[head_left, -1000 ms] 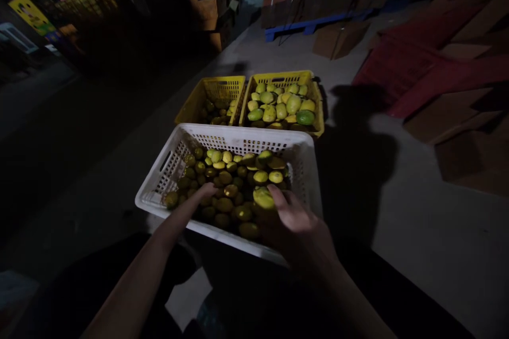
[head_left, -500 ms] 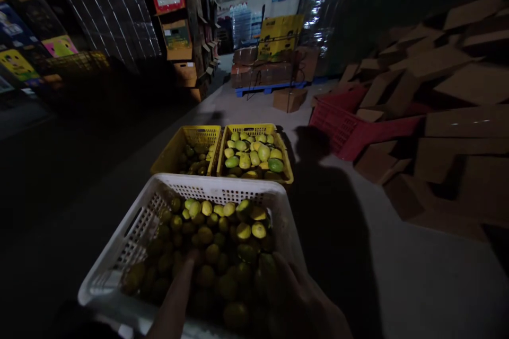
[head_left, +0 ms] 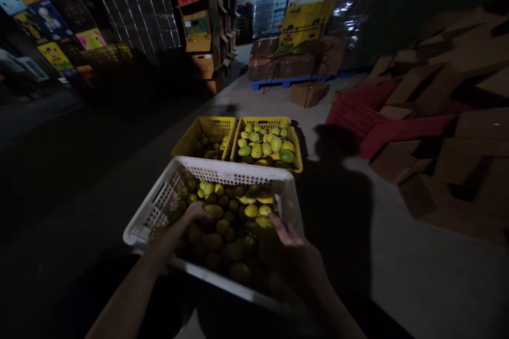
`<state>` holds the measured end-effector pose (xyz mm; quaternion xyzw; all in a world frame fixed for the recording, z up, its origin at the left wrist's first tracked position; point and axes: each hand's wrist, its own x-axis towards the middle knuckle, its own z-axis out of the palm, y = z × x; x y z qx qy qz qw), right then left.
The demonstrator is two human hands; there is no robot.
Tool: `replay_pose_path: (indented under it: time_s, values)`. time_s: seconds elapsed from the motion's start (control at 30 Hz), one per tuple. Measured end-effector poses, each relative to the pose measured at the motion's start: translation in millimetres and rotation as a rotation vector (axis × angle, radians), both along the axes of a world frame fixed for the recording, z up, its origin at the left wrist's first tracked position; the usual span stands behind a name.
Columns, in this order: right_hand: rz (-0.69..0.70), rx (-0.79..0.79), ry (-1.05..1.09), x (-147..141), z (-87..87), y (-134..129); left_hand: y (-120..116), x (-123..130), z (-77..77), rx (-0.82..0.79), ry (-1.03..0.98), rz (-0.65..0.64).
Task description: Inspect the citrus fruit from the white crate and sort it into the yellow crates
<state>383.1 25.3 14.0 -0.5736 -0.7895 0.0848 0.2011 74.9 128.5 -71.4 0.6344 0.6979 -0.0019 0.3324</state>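
A white plastic crate (head_left: 234, 169) with slotted walls stands before me, filled with yellow-green lemons (head_left: 222, 226). My left hand (head_left: 194, 213) reaches over its left side, fingers curled round a dull yellow lemon (head_left: 213, 212). On the right, my right hand (head_left: 290, 234) is closed at a greenish-yellow lemon (head_left: 264, 222), its fingertips against the fruit. Deep shadow hides the palm and lower fingers of that hand. Brighter lemons (head_left: 251, 211) lie between the hands, towards the far wall of the crate.
Behind the white crate stand two yellow crates, a right one (head_left: 299, 161) heaped with lemons and a left one (head_left: 183, 140) filled lower. A red crate (head_left: 353, 114) and piled cardboard boxes (head_left: 445, 169) lie right. Farther back is a loaded blue pallet (head_left: 286, 82).
Both hands have moved farther into the crate, towards its far side. The left hand has come to a lemon. The view has shifted, so the crates appear farther right and higher.
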Motion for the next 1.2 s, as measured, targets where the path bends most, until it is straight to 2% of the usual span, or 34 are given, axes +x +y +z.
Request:
replay_pose_path:
  time_s: [0.07,0.13,0.2,0.3,0.37,0.43,0.5,0.57,0.67,0.8,0.87,0.97,1.2]
  values:
    - [-0.057,-0.038,0.083,-3,2.6,3,0,-10,18.8,0.038,-0.007,0.052]
    - [-0.131,-0.109,0.223,-7,6.8,6,-2,-17,44.2,0.100,-0.171,0.096]
    - [-0.176,-0.142,0.422,-12,12.6,11,-8,-18,72.3,0.152,-0.525,0.171]
    - [-0.143,-0.176,0.855,-23,24.2,17,-26,-3,110.1,0.186,-1.130,0.426]
    - [-0.085,-0.314,1.193,-33,33.4,20,-39,14,129.1,0.157,-1.451,0.615]
    - [-0.026,-0.467,1.491,-44,42.7,21,-50,32,142.0,0.098,-1.729,0.719]
    - [-0.012,-0.553,1.692,-55,49.9,23,-57,47,148.4,0.029,-1.930,0.769]
    - [-0.052,-0.623,1.807,-66,53.1,26,-62,57,149.2,-0.031,-2.027,0.809]
    - [-0.101,-0.715,1.899,-81,50.3,36,-65,66,145.9,-0.072,-2.045,0.849]
    - [-0.063,-0.703,2.025,-99,43.5,49,-66,70,147.9,-0.034,-2.080,0.815]
    - [-0.033,-0.716,2.057,-106,42.4,53,-65,70,151.5,-0.023,-2.059,0.805]
    - [-0.001,-0.758,2.061,-112,42.0,56,-62,71,154.3,-0.014,-1.999,0.855]
    - [0.001,-0.871,1.984,-105,40.4,53,-53,80,149.3,-0.101,-2.083,0.918]
